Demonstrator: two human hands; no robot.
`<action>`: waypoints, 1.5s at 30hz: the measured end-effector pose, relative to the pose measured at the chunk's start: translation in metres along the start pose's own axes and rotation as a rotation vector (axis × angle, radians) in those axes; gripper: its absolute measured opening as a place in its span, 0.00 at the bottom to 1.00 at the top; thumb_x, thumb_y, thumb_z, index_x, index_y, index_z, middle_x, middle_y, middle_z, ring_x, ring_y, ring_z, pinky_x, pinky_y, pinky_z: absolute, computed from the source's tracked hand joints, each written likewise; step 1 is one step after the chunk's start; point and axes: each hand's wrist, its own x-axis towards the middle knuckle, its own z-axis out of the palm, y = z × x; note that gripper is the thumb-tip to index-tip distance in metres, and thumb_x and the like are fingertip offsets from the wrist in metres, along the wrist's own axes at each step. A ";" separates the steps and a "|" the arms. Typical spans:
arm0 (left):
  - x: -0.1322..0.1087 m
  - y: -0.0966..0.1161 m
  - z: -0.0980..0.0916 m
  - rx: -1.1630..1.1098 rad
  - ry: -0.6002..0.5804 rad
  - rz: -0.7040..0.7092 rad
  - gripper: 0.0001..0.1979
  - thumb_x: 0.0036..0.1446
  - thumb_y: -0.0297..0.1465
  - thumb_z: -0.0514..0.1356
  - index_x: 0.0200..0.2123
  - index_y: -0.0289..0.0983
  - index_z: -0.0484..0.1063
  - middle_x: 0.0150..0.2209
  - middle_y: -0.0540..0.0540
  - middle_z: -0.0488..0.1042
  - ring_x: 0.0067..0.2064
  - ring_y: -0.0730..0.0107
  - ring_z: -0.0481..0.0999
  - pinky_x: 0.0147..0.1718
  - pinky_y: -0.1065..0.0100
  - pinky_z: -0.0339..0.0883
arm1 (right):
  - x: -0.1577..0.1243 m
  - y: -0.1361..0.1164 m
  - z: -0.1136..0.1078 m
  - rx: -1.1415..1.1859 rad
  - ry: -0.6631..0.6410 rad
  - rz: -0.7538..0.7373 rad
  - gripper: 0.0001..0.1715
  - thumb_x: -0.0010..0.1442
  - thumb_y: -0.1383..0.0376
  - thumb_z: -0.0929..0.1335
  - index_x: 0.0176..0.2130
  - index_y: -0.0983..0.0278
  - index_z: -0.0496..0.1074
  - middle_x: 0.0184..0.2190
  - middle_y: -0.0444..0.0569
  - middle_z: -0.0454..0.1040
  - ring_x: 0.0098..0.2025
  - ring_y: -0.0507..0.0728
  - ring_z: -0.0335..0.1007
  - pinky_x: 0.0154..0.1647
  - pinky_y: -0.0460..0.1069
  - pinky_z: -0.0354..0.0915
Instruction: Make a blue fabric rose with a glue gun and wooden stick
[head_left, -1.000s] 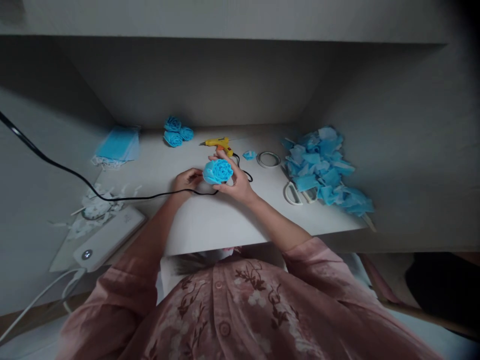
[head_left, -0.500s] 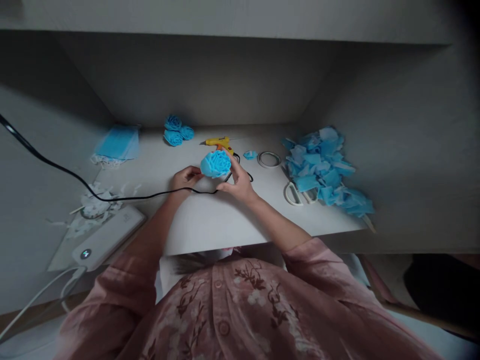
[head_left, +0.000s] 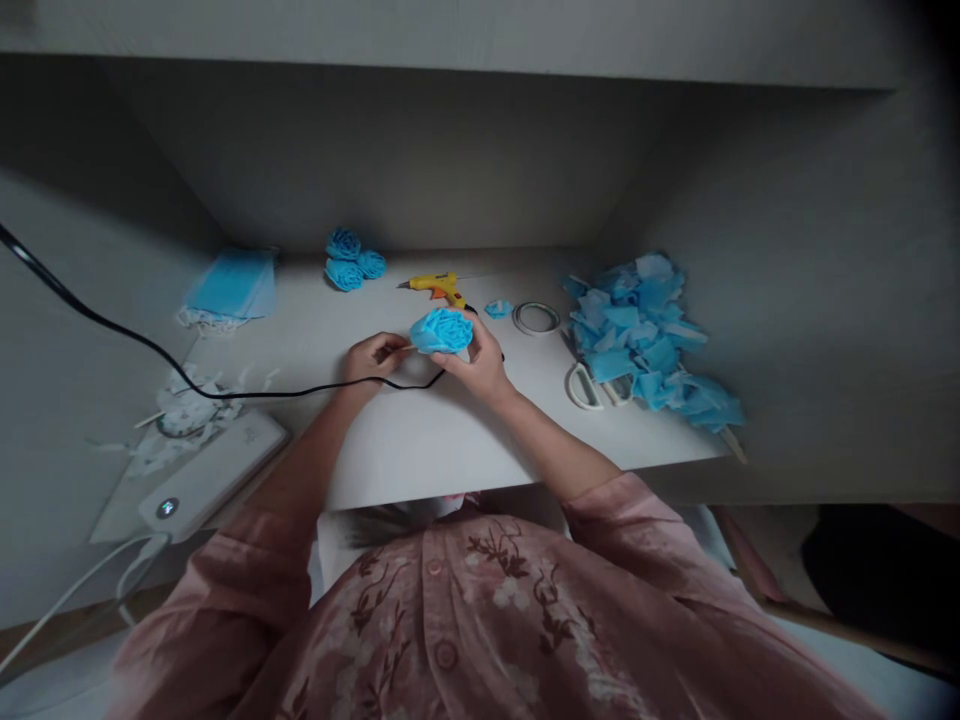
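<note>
The rose (head_left: 441, 331) is up in both hands, just on the near side of the glue gun (head_left: 436, 287). The left hand (head_left: 375, 357), nearer than the gun and to its left, has a narrow pinch on the thin stem (head_left: 408, 347). The right hand (head_left: 480, 358), nearer than the gun and to its right, cups the rose in a wider hold, thumb below, fingers curled behind; how firmly it presses I can't tell from here.

To my mind, the left pinch should do the steadying, close up under the rose, so the right can stay light. The layers look soft and would likely crush under a squeeze; rolling the stem gently seems kinder than twisting the rose. I'd mind the black cord (head_left: 292, 393), which crosses by the left wrist, nearer than the gun: a snag there could spoil the hold. Three other roses (head_left: 345, 272) sit left of the gun, handy for comparing shape, and the blue scraps (head_left: 637, 330) lie well to its right.
</note>
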 end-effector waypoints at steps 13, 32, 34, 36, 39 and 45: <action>-0.001 0.002 -0.001 -0.034 0.027 -0.048 0.09 0.46 0.38 0.66 0.28 0.39 0.79 0.26 0.51 0.77 0.30 0.69 0.70 0.30 0.70 0.64 | 0.002 0.000 -0.001 0.105 -0.116 -0.007 0.66 0.47 0.33 0.76 0.73 0.55 0.58 0.71 0.57 0.67 0.76 0.66 0.57 0.77 0.61 0.54; 0.001 0.001 -0.001 -0.066 0.002 -0.094 0.10 0.44 0.39 0.67 0.27 0.39 0.75 0.25 0.51 0.75 0.29 0.69 0.71 0.29 0.71 0.65 | 0.003 0.000 0.001 0.154 -0.059 0.045 0.62 0.42 0.33 0.78 0.66 0.57 0.68 0.66 0.58 0.73 0.71 0.67 0.66 0.73 0.61 0.61; 0.002 -0.002 -0.001 -0.097 0.016 -0.104 0.11 0.43 0.39 0.68 0.26 0.39 0.74 0.25 0.51 0.75 0.29 0.69 0.70 0.29 0.70 0.64 | 0.003 0.001 0.001 0.110 -0.077 0.065 0.67 0.40 0.30 0.77 0.69 0.56 0.65 0.69 0.58 0.70 0.75 0.68 0.60 0.76 0.62 0.57; 0.003 -0.005 -0.001 -0.102 0.010 -0.111 0.11 0.43 0.40 0.68 0.26 0.40 0.74 0.25 0.51 0.75 0.29 0.69 0.70 0.29 0.70 0.64 | 0.003 0.002 0.001 0.086 -0.086 0.079 0.68 0.41 0.29 0.76 0.70 0.56 0.64 0.70 0.58 0.69 0.76 0.68 0.58 0.76 0.63 0.56; 0.004 -0.010 -0.002 -0.079 -0.031 -0.099 0.12 0.44 0.41 0.68 0.28 0.40 0.76 0.27 0.50 0.76 0.30 0.68 0.71 0.29 0.69 0.64 | 0.004 0.001 0.000 0.100 -0.100 0.059 0.66 0.44 0.30 0.76 0.70 0.57 0.64 0.69 0.58 0.70 0.76 0.67 0.58 0.76 0.62 0.56; 0.003 -0.014 -0.002 -0.057 -0.060 -0.068 0.12 0.46 0.40 0.68 0.30 0.39 0.78 0.27 0.49 0.77 0.30 0.69 0.72 0.29 0.70 0.66 | 0.004 -0.002 0.000 0.084 -0.041 0.084 0.52 0.46 0.35 0.78 0.60 0.60 0.73 0.60 0.58 0.78 0.67 0.67 0.72 0.72 0.61 0.62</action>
